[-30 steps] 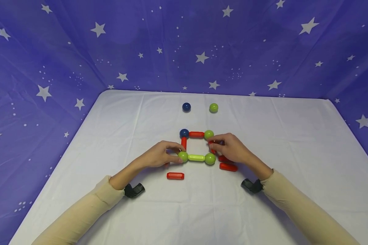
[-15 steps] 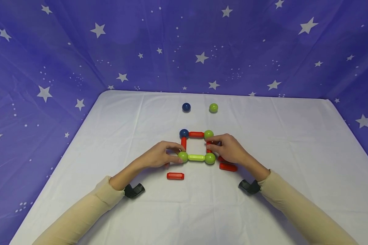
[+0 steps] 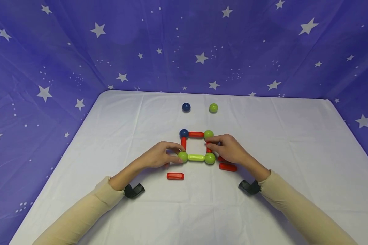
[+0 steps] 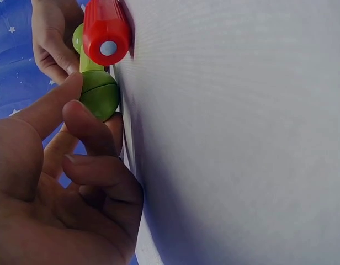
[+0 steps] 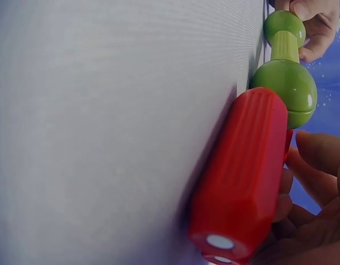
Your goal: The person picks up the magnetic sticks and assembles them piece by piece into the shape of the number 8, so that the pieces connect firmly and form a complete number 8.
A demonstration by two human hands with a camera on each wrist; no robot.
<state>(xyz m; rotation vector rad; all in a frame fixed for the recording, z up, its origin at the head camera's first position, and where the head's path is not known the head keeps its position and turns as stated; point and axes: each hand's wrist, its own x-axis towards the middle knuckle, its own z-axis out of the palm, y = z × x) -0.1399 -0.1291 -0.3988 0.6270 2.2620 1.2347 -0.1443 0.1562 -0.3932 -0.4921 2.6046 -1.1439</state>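
Observation:
Magnetic balls and rods form a square on the table. Its corners are a blue ball (image 3: 184, 133), a far-right green ball (image 3: 208, 134), a near-right green ball (image 3: 210, 158) and a near-left green ball (image 3: 183, 157). My left hand (image 3: 159, 155) pinches the near-left ball between thumb and fingers. Red rods form the back side (image 3: 196, 134) and left side (image 3: 183, 143); a lime rod (image 3: 196, 158) forms the front. On the right side, my right hand (image 3: 230, 148) pinches a red rod (image 3: 209, 148), partly hidden by its fingers, between the two right-hand balls.
A loose blue ball (image 3: 186, 107) and green ball (image 3: 213, 108) lie farther back. One red rod (image 3: 175, 176) rests in front of the square, another (image 3: 228, 167) right of it. More red rods are partly hidden beneath both hands. A starry purple cloth hangs behind the table.
My right hand has shifted slightly left with its red rod, which has turned from slanted to in line with the square's right side. My left hand has stayed on its ball.

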